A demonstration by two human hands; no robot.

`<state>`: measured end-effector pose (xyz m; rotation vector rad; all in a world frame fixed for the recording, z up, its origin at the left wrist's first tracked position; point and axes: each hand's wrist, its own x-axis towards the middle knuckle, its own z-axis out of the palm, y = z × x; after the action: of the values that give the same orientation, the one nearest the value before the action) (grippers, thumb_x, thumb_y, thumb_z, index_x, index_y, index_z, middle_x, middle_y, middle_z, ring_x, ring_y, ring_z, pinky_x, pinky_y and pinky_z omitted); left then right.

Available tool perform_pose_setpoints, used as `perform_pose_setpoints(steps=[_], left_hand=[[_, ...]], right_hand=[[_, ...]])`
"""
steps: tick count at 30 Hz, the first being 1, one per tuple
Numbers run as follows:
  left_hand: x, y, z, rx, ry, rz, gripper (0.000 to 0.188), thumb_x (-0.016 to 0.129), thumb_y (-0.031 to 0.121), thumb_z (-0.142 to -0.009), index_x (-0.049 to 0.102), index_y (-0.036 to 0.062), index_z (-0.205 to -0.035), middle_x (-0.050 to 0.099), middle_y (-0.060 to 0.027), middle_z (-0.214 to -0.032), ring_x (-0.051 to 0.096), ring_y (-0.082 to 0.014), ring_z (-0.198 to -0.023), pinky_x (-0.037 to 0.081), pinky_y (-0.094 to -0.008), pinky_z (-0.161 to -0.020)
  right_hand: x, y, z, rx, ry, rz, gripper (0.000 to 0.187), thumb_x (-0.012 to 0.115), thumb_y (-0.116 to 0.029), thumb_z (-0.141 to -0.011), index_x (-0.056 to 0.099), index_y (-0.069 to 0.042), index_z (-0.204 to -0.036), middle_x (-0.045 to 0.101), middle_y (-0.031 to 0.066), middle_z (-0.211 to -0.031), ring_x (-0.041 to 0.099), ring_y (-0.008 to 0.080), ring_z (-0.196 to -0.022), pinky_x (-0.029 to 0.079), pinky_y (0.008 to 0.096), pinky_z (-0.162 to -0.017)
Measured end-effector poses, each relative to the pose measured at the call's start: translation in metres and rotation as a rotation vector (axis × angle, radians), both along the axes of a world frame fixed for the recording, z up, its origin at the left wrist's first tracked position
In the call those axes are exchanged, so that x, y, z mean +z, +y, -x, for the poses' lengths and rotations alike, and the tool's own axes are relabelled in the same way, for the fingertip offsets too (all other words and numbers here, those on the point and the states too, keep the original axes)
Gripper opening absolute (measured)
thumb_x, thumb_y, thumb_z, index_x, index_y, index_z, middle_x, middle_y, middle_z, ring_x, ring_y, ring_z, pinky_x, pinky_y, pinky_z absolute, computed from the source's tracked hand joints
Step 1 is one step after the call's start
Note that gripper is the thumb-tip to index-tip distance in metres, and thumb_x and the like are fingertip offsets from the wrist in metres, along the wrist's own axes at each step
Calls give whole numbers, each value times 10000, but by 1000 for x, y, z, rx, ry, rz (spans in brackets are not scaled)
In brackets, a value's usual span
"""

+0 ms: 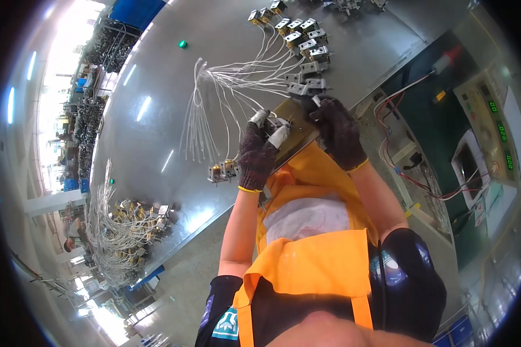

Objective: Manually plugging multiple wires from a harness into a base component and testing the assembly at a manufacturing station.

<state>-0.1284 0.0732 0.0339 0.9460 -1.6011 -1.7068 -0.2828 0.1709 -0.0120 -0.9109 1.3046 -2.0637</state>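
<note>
My left hand (257, 153), in a dark knitted glove with white-wrapped fingertips, pinches a small metal-framed coil part (278, 122) over a brownish plate (300, 136) at the table's near edge. A pale lead seems to run from that part toward the bundle. Close by on the right, my right hand (338, 132), gloved too, has its fingers curled around something dark that I cannot make out. Beyond both hands lie several similar coil parts (295, 38) in metal frames, their white wires (237, 77) gathered into one bundle. Two more coil parts (221, 171) sit left of my left wrist.
A large heap of wired coil parts (127, 231) lies at the left. A small green object (183, 44) rests on the grey metal table (156, 81). At the right stand an instrument with green digits (492, 124) and red and white leads (396, 168).
</note>
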Motion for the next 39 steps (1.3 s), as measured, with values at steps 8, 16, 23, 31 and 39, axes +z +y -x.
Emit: perform_pose_setpoints(steps=[8,16,23,31,39], left_hand=[[1,9,21,-32,-569,812,486,700,206,-865,521,-10,-1261,640,-154,-1076,624,-270,-976,491,-357,-868],[8,3,11,-111,-496,713,549,739,240,-830,533,15,-1286,660,-198,-1033,658,-328,-955,514,-388,-817],[2,-5,5,-117,-362,406,529,731,210,-830,547,6,-1283,669,-177,-1027,666,-272,-912,523,-371,-800],[1,-1,2,-108,-288,350,526,741,192,-825,547,12,-1279,671,-173,-1017,675,-289,-896,532,-359,-776],[-11,-6,10,-70,-388,552,491,738,278,-836,579,6,-1212,677,-171,-992,674,-300,-910,526,-380,-797]], right_hand=[[5,42,-8,50,-417,-342,267,519,-198,-1005,583,-45,-1214,646,51,-888,628,103,-746,529,252,-687],[7,35,-26,81,340,-312,297,605,-143,-953,603,-50,-1235,699,110,-951,666,124,-725,536,274,-644],[-6,22,-36,-121,717,-188,292,606,-104,-943,624,-38,-1227,706,113,-974,687,134,-784,547,271,-681],[-4,31,-49,206,-170,-209,311,586,-58,-953,605,-2,-1259,701,69,-1006,665,104,-849,551,240,-737],[14,24,-37,152,-462,-208,285,617,-46,-919,652,-30,-1202,701,82,-1036,677,183,-904,547,299,-821]])
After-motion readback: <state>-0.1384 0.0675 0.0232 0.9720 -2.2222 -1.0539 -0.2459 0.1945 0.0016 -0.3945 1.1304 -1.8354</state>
